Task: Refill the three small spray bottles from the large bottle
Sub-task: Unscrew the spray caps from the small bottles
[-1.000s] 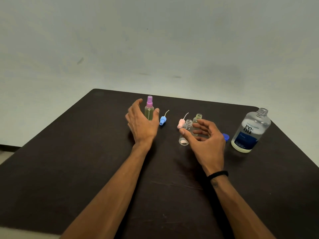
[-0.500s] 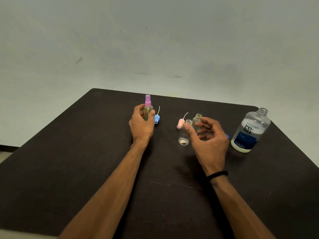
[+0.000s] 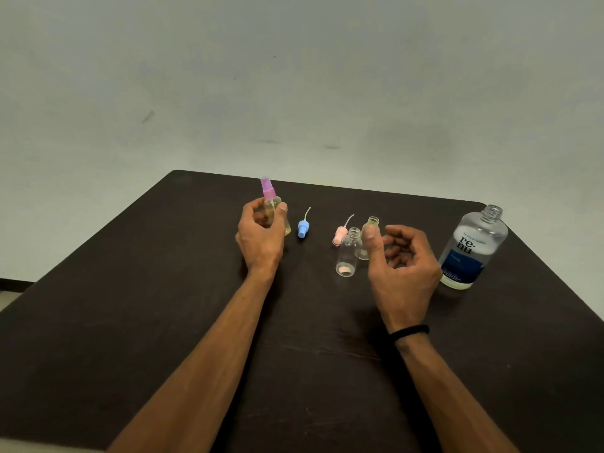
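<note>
My left hand (image 3: 261,237) grips the small spray bottle with the purple cap (image 3: 272,207), which holds yellowish liquid and stands tilted at the far middle of the table. A blue spray head (image 3: 303,228) and a pink spray head (image 3: 340,235) lie loose on the table. An uncapped clear small bottle (image 3: 348,256) stands beside an uncapped yellowish one (image 3: 372,222). My right hand (image 3: 403,266) hovers there with loosely curled fingers, its thumb in front of the yellowish bottle, holding nothing. The large uncapped bottle (image 3: 472,250) stands to the right.
Everything sits on a dark table (image 3: 130,322) whose far edge is just behind the bottles. A pale wall rises beyond it. My right wrist wears a black band (image 3: 408,331).
My left hand has closed round the purple-capped bottle and drawn it a little left, away from the blue spray head. My right hand's spread fingers have curled in.
</note>
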Demonstrator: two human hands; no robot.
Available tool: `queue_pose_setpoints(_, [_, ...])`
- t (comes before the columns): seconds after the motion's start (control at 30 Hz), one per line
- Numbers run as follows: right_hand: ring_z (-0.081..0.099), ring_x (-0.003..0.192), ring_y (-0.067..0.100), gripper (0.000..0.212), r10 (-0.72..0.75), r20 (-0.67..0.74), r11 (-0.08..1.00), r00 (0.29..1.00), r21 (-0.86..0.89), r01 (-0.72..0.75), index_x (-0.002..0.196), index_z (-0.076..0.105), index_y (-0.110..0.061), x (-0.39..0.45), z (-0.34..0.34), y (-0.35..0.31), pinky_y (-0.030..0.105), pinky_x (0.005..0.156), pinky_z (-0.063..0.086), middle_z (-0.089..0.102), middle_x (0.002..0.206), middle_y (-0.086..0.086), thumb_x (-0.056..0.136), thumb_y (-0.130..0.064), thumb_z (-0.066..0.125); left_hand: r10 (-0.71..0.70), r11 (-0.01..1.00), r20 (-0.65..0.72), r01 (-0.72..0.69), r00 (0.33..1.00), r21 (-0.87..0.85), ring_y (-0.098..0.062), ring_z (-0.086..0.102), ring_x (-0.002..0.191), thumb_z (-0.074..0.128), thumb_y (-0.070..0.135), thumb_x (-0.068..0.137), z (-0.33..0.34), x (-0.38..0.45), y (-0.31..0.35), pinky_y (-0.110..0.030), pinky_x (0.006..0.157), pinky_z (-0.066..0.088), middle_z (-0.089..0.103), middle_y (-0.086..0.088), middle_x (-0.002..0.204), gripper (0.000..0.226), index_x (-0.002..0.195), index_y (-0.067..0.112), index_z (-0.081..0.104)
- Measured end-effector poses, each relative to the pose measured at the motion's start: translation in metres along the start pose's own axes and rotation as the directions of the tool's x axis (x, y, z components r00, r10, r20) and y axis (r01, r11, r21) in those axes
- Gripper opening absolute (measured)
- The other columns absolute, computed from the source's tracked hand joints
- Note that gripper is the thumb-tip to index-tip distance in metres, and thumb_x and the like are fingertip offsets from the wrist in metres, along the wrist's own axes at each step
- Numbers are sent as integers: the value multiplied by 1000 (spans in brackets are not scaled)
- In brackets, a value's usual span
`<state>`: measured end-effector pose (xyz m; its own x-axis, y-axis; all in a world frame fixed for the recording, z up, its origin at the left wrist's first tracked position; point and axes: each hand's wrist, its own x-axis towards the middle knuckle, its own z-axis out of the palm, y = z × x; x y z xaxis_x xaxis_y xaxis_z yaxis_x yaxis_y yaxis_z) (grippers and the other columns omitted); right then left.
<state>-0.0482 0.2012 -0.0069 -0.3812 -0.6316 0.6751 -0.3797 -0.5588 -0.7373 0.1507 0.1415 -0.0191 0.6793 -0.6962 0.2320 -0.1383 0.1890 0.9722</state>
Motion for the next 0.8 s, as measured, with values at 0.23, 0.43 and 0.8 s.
queue_pose_setpoints(0.23, [56, 54, 16, 29, -231, 115, 970, 966, -52, 238, 78, 68, -13, -10, 3, -5, 37, 50, 48, 61, 65, -3, 96, -32, 81, -23, 996, 117, 33, 993, -83, 7, 73, 81, 80, 50, 88, -10, -31, 14, -23, 77, 63, 77, 12, 90, 38, 114, 25, 70])
queue_pose_setpoints(0.43, [63, 62, 11, 28, -274, 289, 961, 917, 45, 273, 91, 73, -11, -27, 13, -14, 31, 55, 54, 67, 76, -4, 92, -37, 85, -9, 971, 362, 95, 932, -221, -15, 78, 85, 82, 38, 91, -37, -72, 23, -30, 74, 61, 82, -3, 93, 32, 113, 17, 73])
queue_pose_setpoints(0.8, [81, 88, 24, 44, 225, 652, 867, 724, 206, -454, 118, 72, -17, -36, 19, -21, 50, 78, 67, 81, 96, 7, 83, -39, 87, -124, 900, 453, 292, 883, -323, -17, 72, 83, 82, 45, 84, -51, -83, 25, -35, 76, 59, 79, -11, 98, 52, 117, 6, 70])
